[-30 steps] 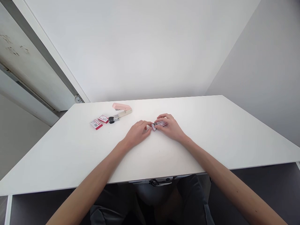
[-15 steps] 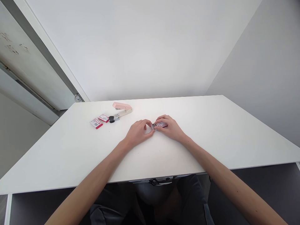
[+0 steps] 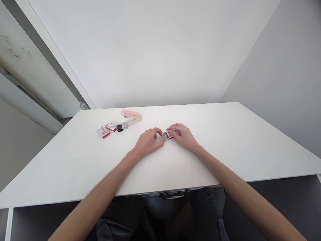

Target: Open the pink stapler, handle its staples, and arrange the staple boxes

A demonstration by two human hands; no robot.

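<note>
Between my hands at the middle of the table is a small red and white staple box (image 3: 171,135). Its inner tray (image 3: 165,135) sticks out to the left, with something grey in it that looks like staples. My left hand (image 3: 148,142) pinches the tray's left end between thumb and fingertips. Around the sleeve, my right hand (image 3: 184,137) is closed, covering part of its printed label. A pink and cream stapler (image 3: 132,117) lies further back to the left, its top raised.
Two more red and white boxes, a nearer one (image 3: 103,132) and a farther one (image 3: 111,126), lie at the left. Beside them is a small black and silver object (image 3: 120,127), touching or close to the stapler. A white wall (image 3: 155,60) stands behind the white table (image 3: 200,120).
More of the box's sleeve and its tray now shows between my hands, as my right fingers have shifted on the sleeve. The stapler and the other boxes have stayed put.
</note>
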